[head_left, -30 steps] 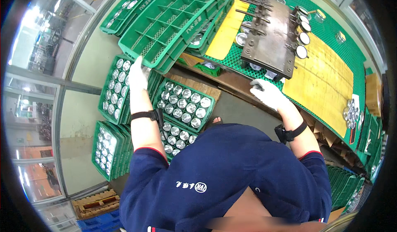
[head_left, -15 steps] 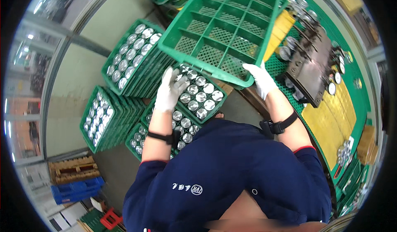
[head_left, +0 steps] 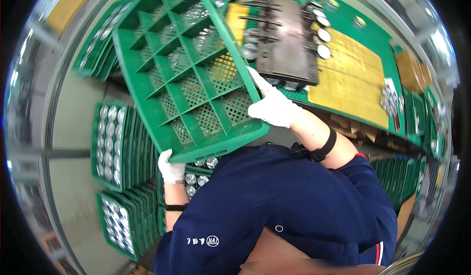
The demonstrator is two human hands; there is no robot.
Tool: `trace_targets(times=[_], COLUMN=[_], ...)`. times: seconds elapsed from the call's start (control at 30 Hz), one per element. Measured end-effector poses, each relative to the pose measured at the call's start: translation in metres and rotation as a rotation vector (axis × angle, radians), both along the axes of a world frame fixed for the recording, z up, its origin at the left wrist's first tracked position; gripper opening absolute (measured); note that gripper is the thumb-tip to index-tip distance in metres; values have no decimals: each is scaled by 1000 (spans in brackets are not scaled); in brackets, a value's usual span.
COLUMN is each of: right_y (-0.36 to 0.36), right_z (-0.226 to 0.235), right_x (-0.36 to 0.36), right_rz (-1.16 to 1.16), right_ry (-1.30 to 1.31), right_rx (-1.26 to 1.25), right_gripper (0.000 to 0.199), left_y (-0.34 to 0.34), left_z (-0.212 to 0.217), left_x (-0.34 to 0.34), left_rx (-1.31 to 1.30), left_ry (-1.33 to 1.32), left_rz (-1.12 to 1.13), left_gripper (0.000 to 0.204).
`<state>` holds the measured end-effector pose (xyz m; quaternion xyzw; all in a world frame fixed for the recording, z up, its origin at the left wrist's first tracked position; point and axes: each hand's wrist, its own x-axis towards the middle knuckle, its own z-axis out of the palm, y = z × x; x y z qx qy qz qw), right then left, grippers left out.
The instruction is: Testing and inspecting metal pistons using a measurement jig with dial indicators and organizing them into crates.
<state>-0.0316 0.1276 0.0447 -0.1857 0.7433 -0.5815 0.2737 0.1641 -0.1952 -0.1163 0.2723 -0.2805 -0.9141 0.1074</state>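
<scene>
A green plastic crate (head_left: 212,151), split by dividers into square compartments with a mesh floor, hangs tilted in front of me. Bare mesh shows in the compartments, and things beyond are visible through it. At the crate's near left corner my left hand (head_left: 171,168), in a white glove, is closed on the rim. My right hand (head_left: 275,104), also gloved in white, grips the right side wall close to the near right corner. Partly hidden under the crate and my body is another green tray holding shiny round metal parts (head_left: 196,181).
Stacked green crates with metal parts (head_left: 109,145) stand at left, with another stack (head_left: 117,221) nearer me. Across the green bench (head_left: 338,15) lie a dark metal fixture (head_left: 287,39) and a yellow mat (head_left: 348,76). A cardboard box (head_left: 411,71) sits at its right end.
My left hand, open beside the crate before, now grips its near left corner. My view has turned right. The crate has come closer and tilted, with my right hand still on it.
</scene>
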Motion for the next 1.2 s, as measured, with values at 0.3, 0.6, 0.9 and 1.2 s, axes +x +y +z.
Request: trace_targets(times=[0.3, 0.6, 0.9, 1.2], right_y=[221, 423, 533, 636], right_z=[38, -35, -136, -216], right_x=[117, 279, 245, 62], right_rz=[-758, -1494, -1264, -1143], right_ry=[186, 218, -145, -175], right_rx=[7, 145, 427, 522], right_gripper=[46, 75, 81, 67], left_y=[121, 322, 371, 298], left_z=[149, 113, 14, 18], left_x=[-101, -110, -130, -78], left_rx=[-602, -766, -750, -465], left_ry=[253, 678, 460, -14], left_rz=[-700, -1385, -1774, -1311], left_gripper=[68, 84, 94, 75])
